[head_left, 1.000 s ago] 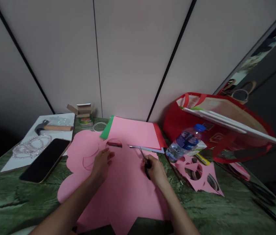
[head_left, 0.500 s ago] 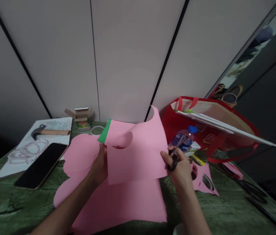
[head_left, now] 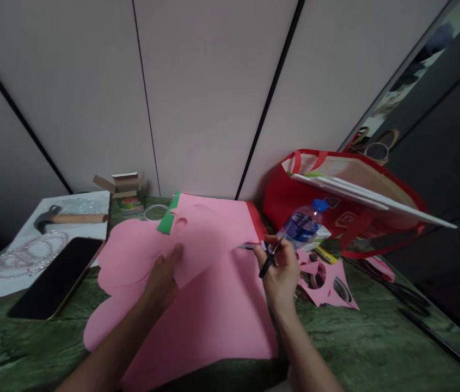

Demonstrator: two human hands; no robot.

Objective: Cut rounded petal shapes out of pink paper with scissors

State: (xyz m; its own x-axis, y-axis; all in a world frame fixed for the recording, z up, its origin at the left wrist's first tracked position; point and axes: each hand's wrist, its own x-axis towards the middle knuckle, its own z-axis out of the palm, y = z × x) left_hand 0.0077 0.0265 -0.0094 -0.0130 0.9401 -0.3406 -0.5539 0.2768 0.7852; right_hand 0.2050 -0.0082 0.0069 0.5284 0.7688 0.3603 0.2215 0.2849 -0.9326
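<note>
My left hand [head_left: 163,280] is closed on a sheet of pink paper [head_left: 209,239], pinching its left side with the thumb on top. A curved cut-out shows near the sheet's upper left. In my right hand [head_left: 282,272] is a pair of scissors [head_left: 268,264] with black handles; the blades reach left towards the sheet's right edge. Whether they touch the paper I cannot tell. Below lies a larger pink sheet [head_left: 217,321]. Rounded pink paper cut-outs [head_left: 126,250] overlap to the left. Green paper [head_left: 166,222] and red paper [head_left: 257,220] show behind the held sheet.
A black phone [head_left: 56,280], a hammer [head_left: 70,218] and a clear beaded strand [head_left: 29,256] lie at left. An opened small box [head_left: 127,198] stands by the wall. Rightward are a bottle [head_left: 301,226], a red bag [head_left: 278,188], pink paper scraps [head_left: 331,283] and black cables [head_left: 409,296].
The held sheet has come down and swung leftward, uncovering red paper behind it. My right hand has let go of its right edge and now points the scissors towards it.
</note>
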